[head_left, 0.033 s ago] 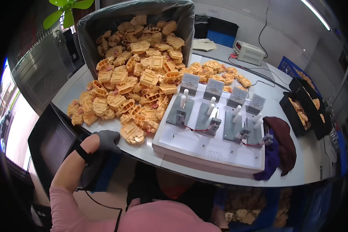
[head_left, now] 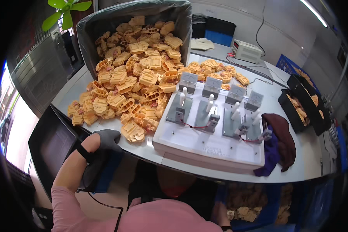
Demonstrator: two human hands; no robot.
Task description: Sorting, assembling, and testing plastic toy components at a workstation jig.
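Note:
My left hand [head_left: 109,140], in a grey glove, rests at the front edge of the white table [head_left: 143,153]. Its fingers blend together at the edge, so their pose is unclear. Closest to it lies a yellow-orange plastic housing [head_left: 133,132], at the front of a large heap of similar housings [head_left: 116,98]. My right hand [head_left: 221,213] hangs low at the bottom of the view, beside a blue crate [head_left: 272,205] holding pale parts; its fingers are hidden. Right of the heap stands a white test fixture [head_left: 205,149] with several meters, white-handled levers and grey clamps.
A lined bin [head_left: 135,8] lies tipped behind the heap. A power supply [head_left: 247,52] stands at the back with wires. Purple and maroon cloths [head_left: 280,139] lie right of the fixture. Black trays [head_left: 294,110] of parts sit far right; a black container [head_left: 52,143] stands left.
The view has shifted slightly. My left hand stays at the table edge, and my right hand stays low beside the crate. The housings look unmoved.

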